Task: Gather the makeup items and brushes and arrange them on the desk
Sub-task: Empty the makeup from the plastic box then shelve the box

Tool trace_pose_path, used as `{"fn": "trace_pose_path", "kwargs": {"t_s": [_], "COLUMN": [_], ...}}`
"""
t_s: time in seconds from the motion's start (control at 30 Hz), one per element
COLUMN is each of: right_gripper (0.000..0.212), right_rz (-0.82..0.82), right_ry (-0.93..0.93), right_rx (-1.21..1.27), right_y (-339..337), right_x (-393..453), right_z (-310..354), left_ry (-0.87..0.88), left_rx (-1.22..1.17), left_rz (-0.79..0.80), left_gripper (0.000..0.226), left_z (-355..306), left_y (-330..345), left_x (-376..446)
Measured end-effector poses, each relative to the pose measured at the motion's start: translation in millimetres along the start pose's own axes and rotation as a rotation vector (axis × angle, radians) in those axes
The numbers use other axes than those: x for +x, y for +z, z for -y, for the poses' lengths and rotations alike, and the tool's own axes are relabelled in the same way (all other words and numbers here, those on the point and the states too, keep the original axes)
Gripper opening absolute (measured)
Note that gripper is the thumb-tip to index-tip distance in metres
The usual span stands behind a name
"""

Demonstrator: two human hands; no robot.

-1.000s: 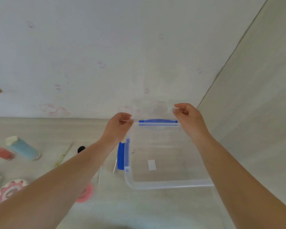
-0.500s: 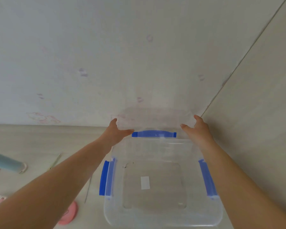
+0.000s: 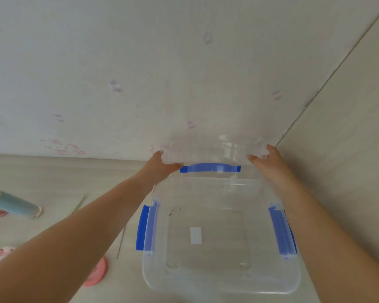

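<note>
A teal tube (image 3: 13, 204) is seen lying at the far left of the bench (image 3: 53, 173), its long axis running left to right, cap end to the left. A pink round compact (image 3: 96, 273) lies near the left forearm. The left hand (image 3: 160, 169) and the right hand (image 3: 269, 165) hold the transparent lid (image 3: 212, 147) by its side edges, fingers curled round them, above the clear storage box (image 3: 219, 232) with blue latches. Compared with half a second ago, the lid has been raised slightly.
</note>
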State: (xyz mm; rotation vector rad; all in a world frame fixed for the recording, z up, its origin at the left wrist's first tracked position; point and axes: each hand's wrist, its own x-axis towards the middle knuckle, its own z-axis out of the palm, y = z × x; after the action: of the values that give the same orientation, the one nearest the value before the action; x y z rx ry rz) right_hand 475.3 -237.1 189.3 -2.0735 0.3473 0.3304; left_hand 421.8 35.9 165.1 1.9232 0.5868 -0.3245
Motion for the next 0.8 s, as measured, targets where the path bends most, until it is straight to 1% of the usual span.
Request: {"fn": "trace_pose_path", "kwargs": {"t_s": [0.07,0.1,0.13,0.27,0.33,0.4,0.43,0.5,0.53,0.6,0.67,0.73,0.8], "right_gripper": [0.079,0.079,0.078,0.075,0.075,0.077,0.077,0.076,0.071,0.052,0.036,0.027,0.026], "right_rz": [-0.070,-0.102,-0.125,-0.141,-0.167,-0.196,-0.196,-0.163,-0.145,-0.145,-0.184,-0.205,-0.219], "right_ry": [-0.070,-0.113,-0.148,-0.277,-0.332,-0.389,-0.410,-0.433,-0.443,-0.456,-0.460,-0.438,-0.441], "right_rx": [0.056,0.070,0.083,0.143,0.164,0.189,0.193,0.220,0.259,0.341,0.335,0.298,0.273], "right_y": [-6,-9,-13,-26,-29,-33,-35,-37,-37,-35,-31,-25,-20], "right_x": [-10,-19,-26,-71,-90,-112,-127,-145,-153,-169,-178,-184,-189], "right_z": [4,8,11,16,16,14,12,6,0,-13,-30,-48,-66], "left_ry": [0.067,0.102,0.133,0.291,0.370,0.426,0.452,0.485,0.514,0.555,0.607,0.663,0.684], "left_rx": [0.225,0.287,0.286,0.061,0.026,-0.010,-0.023,-0.036,-0.039,-0.031,-0.012,0.034,0.073], "left_rz": [-0.085,-0.131,-0.150,-0.178,-0.228,-0.250,-0.250,-0.247,-0.247,-0.225,-0.191,-0.148,-0.113], "left_gripper": [0.087,0.086,0.087,0.091,0.086,0.076,0.076,0.085,0.087,0.087,0.089,0.091,0.089], "left_z": [-1,-2,-4,-6,-8,-6,-3,6,11,23,41,61,82], "left_y": [-6,-10,-13,-25,-26,-24,-24,-21,-20,-17,-12,-7,-1], "left_x": [-7,-15,-20,-55,-74,-97,-109,-121,-128,-146,-159,-168,-176]}}
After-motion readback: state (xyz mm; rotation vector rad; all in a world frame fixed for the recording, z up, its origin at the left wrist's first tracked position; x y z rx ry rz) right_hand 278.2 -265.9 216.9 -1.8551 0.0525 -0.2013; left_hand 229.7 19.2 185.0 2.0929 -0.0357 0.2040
